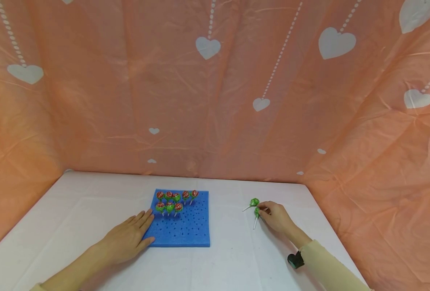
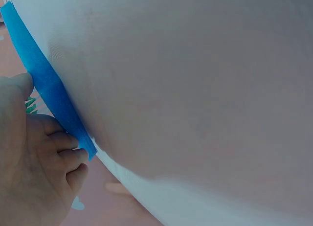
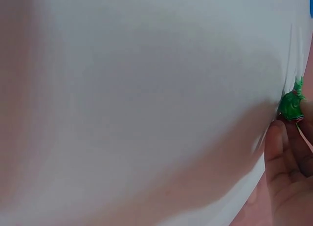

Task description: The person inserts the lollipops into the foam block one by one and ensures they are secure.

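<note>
A blue foam block [image 1: 193, 234] dotted with small holes lies on the table. Several lollipops [image 1: 178, 207] in red and green wrappers stand in it by their sticks, in two rows towards the back. My left hand [image 1: 129, 236] rests against the block's left edge, fingers extended; in the left wrist view, the fingertips touch the blue side [image 2: 61, 99]. To the right of the block, my right hand [image 1: 275, 217] pinches the head of a green-wrapped lollipop [image 1: 256, 212], its stick pointing towards me. Another green lollipop [image 1: 254, 202] lies just beyond the fingertips.
A white cloth covers the table [image 1: 229, 262]. Orange curtains [image 1: 215, 121] with white hearts hang behind and at both sides. A small black object [image 1: 295, 260] sits at the right wrist by the sleeve.
</note>
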Demonstrator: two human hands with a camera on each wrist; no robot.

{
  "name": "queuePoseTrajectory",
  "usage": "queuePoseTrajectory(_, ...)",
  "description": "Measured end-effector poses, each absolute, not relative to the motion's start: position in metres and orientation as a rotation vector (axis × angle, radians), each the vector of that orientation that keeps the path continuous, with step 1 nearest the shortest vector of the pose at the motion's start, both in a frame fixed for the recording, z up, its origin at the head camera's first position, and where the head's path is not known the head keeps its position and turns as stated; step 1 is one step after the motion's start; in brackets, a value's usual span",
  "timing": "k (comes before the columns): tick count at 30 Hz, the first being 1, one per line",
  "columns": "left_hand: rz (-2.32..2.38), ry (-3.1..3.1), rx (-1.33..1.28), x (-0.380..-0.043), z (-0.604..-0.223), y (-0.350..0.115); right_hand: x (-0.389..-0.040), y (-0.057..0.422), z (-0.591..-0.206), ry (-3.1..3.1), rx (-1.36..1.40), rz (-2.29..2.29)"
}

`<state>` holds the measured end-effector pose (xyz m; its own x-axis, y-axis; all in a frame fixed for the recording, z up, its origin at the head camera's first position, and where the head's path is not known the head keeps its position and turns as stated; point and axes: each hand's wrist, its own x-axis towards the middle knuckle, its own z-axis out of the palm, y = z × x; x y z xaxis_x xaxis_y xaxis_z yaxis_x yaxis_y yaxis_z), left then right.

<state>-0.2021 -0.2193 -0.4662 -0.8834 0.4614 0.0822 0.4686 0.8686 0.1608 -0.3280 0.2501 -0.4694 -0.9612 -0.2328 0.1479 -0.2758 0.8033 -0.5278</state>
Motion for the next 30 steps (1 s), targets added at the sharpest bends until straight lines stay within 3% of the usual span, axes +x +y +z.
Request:
queuePoseTrajectory(13, -0.264, -3.017, -0.725, -0.201, -0.468, -0.219, -0.323, 0.250, -0.467, -2.773, 0.475, 0.952)
queuePoseTrajectory(30, -0.258, -3.017, -0.720, -0.202, -0.469, -0.218, -0.309, 0.214, -0.452, -2.423, 0.660, 1.183)
